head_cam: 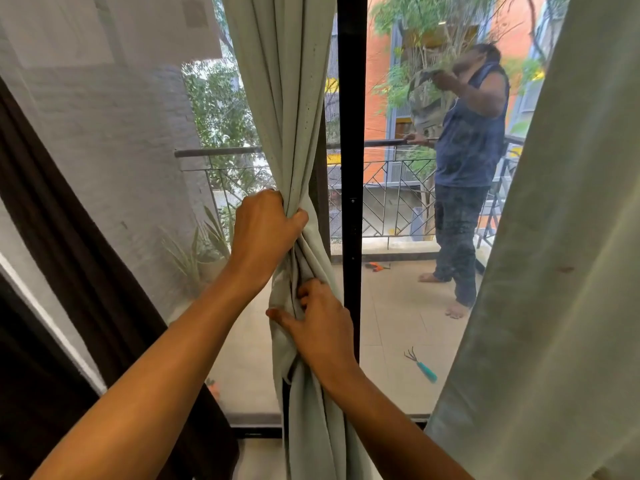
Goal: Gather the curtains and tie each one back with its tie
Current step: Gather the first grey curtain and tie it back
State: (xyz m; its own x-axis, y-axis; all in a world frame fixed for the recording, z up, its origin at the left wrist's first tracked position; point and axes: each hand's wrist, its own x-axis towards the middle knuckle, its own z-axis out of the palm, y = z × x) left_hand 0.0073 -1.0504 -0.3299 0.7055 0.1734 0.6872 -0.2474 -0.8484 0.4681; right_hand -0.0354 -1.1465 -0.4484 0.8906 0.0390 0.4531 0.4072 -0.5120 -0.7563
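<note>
The left hand point(266, 230) grips the gathered curtain point(287, 98) beside the door frame point(351, 133); the right hand point(320, 330) pinches its folds lower. Gathering seems nearly done; next needs the tie, not visible here.

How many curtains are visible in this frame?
3. A pale green fabric curtain gathered at centre; a second pale green fabric curtain at right; a dark brown fabric curtain at left. Others may be out of view.
</note>
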